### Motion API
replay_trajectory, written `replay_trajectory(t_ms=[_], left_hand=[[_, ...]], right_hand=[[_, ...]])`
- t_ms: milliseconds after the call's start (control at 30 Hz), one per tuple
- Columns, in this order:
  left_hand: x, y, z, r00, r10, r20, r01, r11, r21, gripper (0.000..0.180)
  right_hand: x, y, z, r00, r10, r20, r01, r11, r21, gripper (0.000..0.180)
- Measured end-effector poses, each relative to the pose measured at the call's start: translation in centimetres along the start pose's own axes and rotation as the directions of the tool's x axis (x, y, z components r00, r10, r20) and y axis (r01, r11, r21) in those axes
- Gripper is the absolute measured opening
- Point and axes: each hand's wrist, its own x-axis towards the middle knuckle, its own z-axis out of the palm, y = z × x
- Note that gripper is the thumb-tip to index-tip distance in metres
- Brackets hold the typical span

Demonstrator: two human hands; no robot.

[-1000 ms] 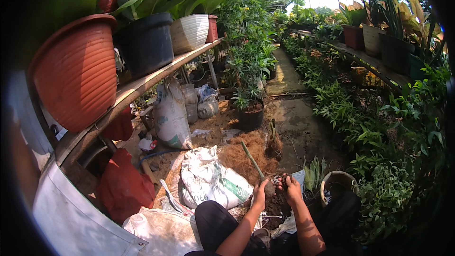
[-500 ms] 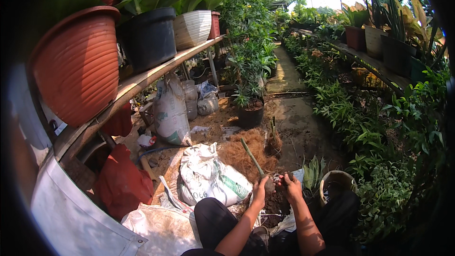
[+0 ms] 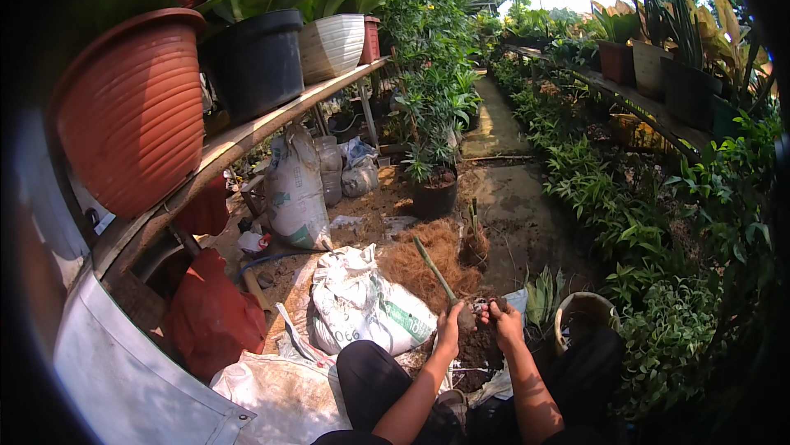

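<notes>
A green plant stem (image 3: 434, 270) rises at a slant from my left hand (image 3: 448, 331), its lower end wrapped in a clump of dark soil (image 3: 467, 318). My left fingers are closed around that base. Right beside it, my right hand (image 3: 504, 326) has its fingers curled at the clump's right side, pinching something small and dark, perhaps soil; it is too small to tell. Below both hands lies loose dark soil (image 3: 476, 354) in an opened white sack between my legs. Brown coconut fibre (image 3: 432, 260) is heaped just beyond the stem.
A full white sack (image 3: 362, 301) lies left of my hands, with another sack (image 3: 296, 190) standing behind. A round pot (image 3: 586, 309) is near my right knee. Potted plants line a wooden shelf (image 3: 247, 134) at left; leafy plants (image 3: 592, 190) border the concrete path (image 3: 498, 116).
The hands and the stem stay almost in place. My right fingers have shifted slightly at the soil clump, and the whole view has moved a little.
</notes>
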Motion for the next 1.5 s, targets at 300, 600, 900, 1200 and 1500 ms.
replay_trajectory(t_ms=[300, 600, 900, 1200, 1500], left_hand=[[-0.5, 0.4, 0.5, 1.0, -0.006, 0.013, 0.006, 1.0, -0.015, 0.028], [-0.8, 0.7, 0.7, 0.999, -0.003, 0.032, 0.003, 1.0, -0.027, 0.025], [-0.3, 0.2, 0.3, 1.0, 0.004, 0.031, -0.004, 1.0, -0.003, 0.029], [-0.8, 0.7, 0.5, 1.0, -0.005, 0.027, 0.005, 1.0, 0.011, 0.028], [-0.7, 0.7, 0.4, 1.0, 0.002, 0.02, -0.003, 0.999, 0.032, 0.03]], right_hand=[[0.6, 0.4, -0.9, 1.0, 0.02, 0.0, -0.02, 0.998, 0.068, 0.018], [-0.3, -0.6, 0.5, 0.999, 0.033, 0.016, -0.034, 0.994, 0.106, 0.017], [0.6, 0.6, -0.5, 0.999, 0.032, -0.003, -0.031, 0.998, 0.055, 0.021], [0.0, 0.3, 0.0, 0.998, -0.013, 0.063, 0.008, 0.997, 0.073, 0.022], [-0.3, 0.2, 0.2, 0.998, -0.042, 0.056, 0.04, 0.998, 0.038, 0.023]])
